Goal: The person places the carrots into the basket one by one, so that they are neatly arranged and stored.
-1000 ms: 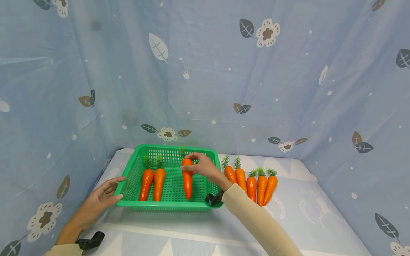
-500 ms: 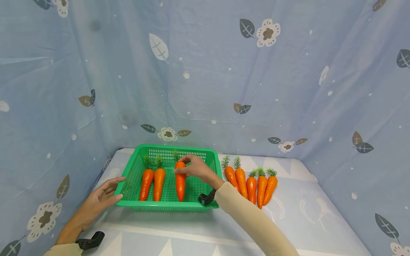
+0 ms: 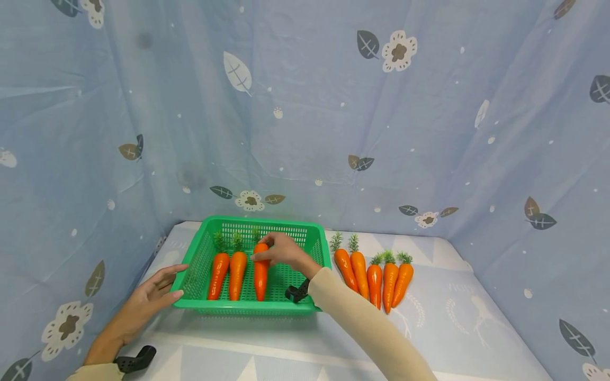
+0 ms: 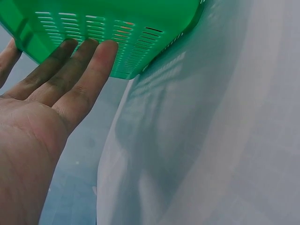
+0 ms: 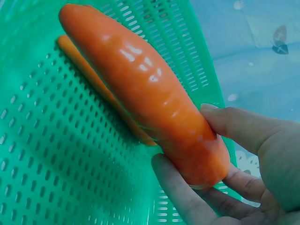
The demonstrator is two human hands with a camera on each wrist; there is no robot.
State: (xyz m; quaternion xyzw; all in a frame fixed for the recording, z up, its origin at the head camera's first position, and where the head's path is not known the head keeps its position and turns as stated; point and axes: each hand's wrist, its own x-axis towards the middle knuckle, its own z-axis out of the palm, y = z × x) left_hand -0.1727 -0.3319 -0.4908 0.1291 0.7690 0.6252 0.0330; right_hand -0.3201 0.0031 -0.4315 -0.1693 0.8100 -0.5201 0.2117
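With thumb and fingers, my right hand (image 3: 286, 251) pinches an orange carrot (image 3: 260, 278) near its leafy top, inside the green basket (image 3: 248, 305). In the right wrist view this carrot (image 5: 145, 89) slants above the perforated floor, and another carrot (image 5: 101, 84) lies beyond it. Two more carrots, a redder one (image 3: 218, 275) and a lighter one (image 3: 237, 275), lie side by side at the basket's left, tops to the back. My left hand (image 3: 147, 296) is at the basket's left end. In the left wrist view, its straight fingers (image 4: 89, 77) touch the outer wall.
Several carrots (image 3: 390, 283) with green tops lie in a row on the pale patterned tablecloth (image 3: 452, 317), right of the basket. A blue patterned curtain (image 3: 305, 132) surrounds the table at the back and sides.
My right hand has moved left inside the basket with the carrot, bringing it close to the two lying there. The left hand and the basket have stayed put.
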